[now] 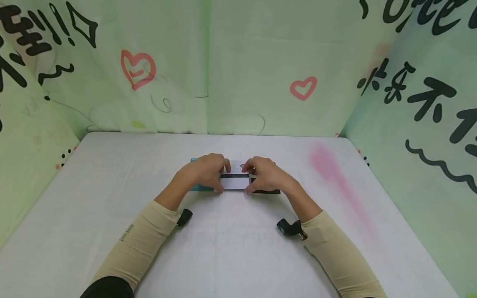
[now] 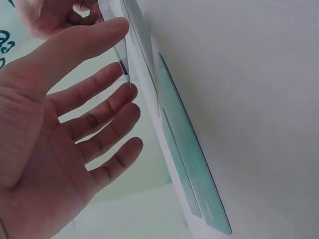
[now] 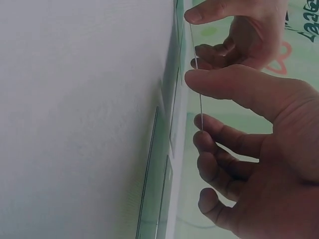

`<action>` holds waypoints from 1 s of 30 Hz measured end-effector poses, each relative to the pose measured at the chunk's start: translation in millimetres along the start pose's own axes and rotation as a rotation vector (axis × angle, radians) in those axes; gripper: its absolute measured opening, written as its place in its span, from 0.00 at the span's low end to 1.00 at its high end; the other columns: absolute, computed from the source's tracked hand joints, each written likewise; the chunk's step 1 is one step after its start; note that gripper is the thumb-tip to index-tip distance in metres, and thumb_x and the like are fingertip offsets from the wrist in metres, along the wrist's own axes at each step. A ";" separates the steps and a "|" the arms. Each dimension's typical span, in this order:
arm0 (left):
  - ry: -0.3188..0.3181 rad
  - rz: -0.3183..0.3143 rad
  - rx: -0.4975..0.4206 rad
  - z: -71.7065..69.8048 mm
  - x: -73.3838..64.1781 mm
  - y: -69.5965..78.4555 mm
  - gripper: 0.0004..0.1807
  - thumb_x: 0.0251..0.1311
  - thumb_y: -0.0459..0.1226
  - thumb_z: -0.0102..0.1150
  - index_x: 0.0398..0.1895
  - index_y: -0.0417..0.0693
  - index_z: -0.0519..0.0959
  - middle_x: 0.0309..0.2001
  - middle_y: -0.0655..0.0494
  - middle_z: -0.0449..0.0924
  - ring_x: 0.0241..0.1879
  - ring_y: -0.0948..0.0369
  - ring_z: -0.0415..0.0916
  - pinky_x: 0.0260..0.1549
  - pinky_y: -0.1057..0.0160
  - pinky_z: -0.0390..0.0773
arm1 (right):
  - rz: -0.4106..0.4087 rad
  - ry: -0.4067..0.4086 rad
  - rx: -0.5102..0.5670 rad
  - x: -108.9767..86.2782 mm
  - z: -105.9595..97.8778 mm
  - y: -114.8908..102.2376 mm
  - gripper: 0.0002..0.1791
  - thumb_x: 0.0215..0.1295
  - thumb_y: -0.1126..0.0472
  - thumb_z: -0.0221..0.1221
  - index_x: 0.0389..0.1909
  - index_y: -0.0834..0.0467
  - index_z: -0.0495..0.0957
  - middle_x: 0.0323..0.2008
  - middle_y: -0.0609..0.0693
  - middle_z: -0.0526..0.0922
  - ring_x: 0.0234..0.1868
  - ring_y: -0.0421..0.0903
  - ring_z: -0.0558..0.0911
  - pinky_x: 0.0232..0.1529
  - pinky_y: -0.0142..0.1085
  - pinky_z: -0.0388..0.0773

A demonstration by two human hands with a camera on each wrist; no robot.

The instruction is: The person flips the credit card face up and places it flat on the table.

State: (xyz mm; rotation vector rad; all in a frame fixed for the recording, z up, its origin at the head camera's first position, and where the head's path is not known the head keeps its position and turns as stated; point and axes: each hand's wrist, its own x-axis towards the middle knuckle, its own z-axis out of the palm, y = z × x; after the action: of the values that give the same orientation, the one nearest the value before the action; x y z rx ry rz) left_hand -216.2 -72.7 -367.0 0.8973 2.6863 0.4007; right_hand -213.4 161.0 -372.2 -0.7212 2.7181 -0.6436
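Note:
A white card with a dark stripe [image 1: 234,182] is held up between both hands, lifted off the table. My left hand [image 1: 208,170] pinches its left end between thumb and fingertips. At the opposite end, my right hand [image 1: 266,174] grips it the same way. In the right wrist view the card [image 3: 201,102] appears edge-on, as a thin line. Teal cards [image 2: 187,154] lie flat on the table below the left hand. Under the right hand lies a dark card [image 1: 275,191], mostly covered. A pale printed card [image 1: 236,164] shows between the hands, behind the held one.
The white tabletop [image 1: 223,248] carries a pink smear [image 1: 335,178] on its right side. Green cloth walls [image 1: 253,82] with red hearts and black writing enclose the back and sides. A small black camera sits at each wrist.

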 end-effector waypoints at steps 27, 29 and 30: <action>0.082 0.126 -0.245 -3.7 -0.3 -27.9 0.28 0.51 0.44 0.80 0.57 0.51 0.85 0.48 0.57 0.81 0.49 0.56 0.79 0.49 0.58 0.80 | -0.035 0.017 0.073 -3.8 -12.0 6.4 0.29 0.50 0.58 0.79 0.53 0.60 0.82 0.46 0.52 0.84 0.49 0.51 0.80 0.54 0.43 0.77; 0.088 0.133 -0.263 -3.8 -0.2 -29.5 0.28 0.51 0.44 0.80 0.57 0.51 0.85 0.50 0.57 0.81 0.49 0.56 0.79 0.50 0.58 0.80 | -0.036 0.021 0.076 -5.0 -13.3 5.7 0.29 0.50 0.58 0.79 0.53 0.60 0.82 0.45 0.53 0.84 0.48 0.51 0.80 0.53 0.43 0.77; 0.090 0.135 -0.271 -3.7 0.0 -30.4 0.28 0.51 0.44 0.80 0.57 0.52 0.85 0.50 0.58 0.81 0.49 0.56 0.79 0.50 0.58 0.80 | -0.036 0.023 0.078 -5.6 -14.0 5.3 0.29 0.50 0.58 0.79 0.53 0.60 0.82 0.45 0.54 0.84 0.48 0.52 0.80 0.53 0.43 0.77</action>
State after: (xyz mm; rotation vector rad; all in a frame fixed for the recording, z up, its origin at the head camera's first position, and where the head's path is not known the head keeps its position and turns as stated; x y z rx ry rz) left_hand -233.9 -96.8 -374.1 1.0004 2.5723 0.8315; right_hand -215.8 172.9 -361.9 -0.7503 2.6896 -0.7655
